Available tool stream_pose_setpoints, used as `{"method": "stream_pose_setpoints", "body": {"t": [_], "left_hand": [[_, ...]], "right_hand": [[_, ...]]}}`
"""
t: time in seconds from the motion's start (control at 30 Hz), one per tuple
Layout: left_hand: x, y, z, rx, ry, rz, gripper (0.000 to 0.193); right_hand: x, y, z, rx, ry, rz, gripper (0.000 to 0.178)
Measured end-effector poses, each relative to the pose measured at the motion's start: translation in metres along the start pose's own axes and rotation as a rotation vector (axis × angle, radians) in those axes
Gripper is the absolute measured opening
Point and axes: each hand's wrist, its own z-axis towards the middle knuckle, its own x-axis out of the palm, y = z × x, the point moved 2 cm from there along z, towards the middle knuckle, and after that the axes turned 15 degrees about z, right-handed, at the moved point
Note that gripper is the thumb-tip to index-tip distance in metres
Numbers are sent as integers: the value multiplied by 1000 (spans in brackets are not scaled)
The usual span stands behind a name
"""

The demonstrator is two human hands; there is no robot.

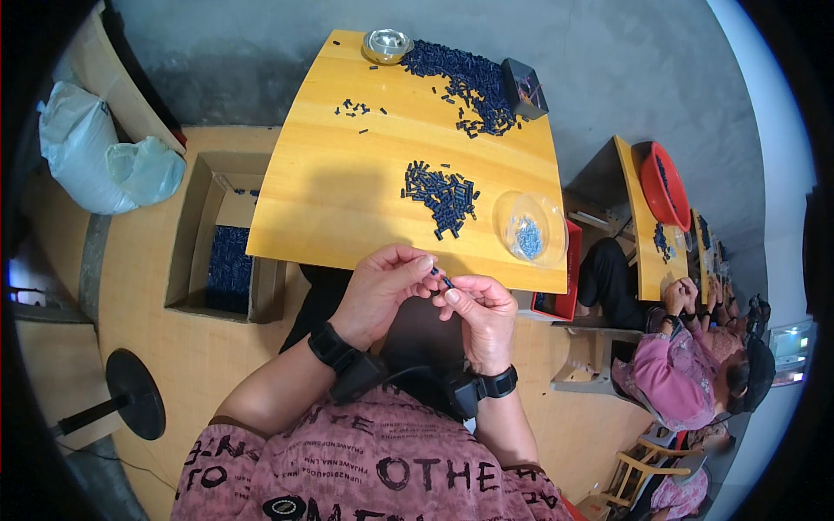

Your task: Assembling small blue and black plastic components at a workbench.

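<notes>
Close to the table's near edge, my left hand pinches a small dark blue piece between thumb and fingertips. Almost touching it, my right hand grips another small dark piece. Fingers cover most of both pieces, so whether they are joined I cannot tell. Beyond my hands lies a loose pile of short dark blue cylindrical pieces on the yellow wooden table. Right of that pile, a clear plastic bowl holds tiny light blue parts.
At the table's far side are a larger heap of dark pieces, a metal bowl and a black box. A cardboard box stands left, a red bin right. Co-workers sit at further tables on the right.
</notes>
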Motion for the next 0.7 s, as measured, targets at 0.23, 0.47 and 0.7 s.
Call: {"method": "stream_pose_setpoints", "body": {"t": [0.23, 0.47, 0.7], "left_hand": [[3, 7, -1, -12, -19, -16, 10], [4, 6, -2, -24, -36, -69, 11], [0, 6, -2, -21, -5, -77, 10]], "right_hand": [[-2, -6, -4, -65, -99, -61, 15], [4, -8, -4, -137, -111, -96, 15], [4, -12, -2, -141, -91, -106, 14]]}}
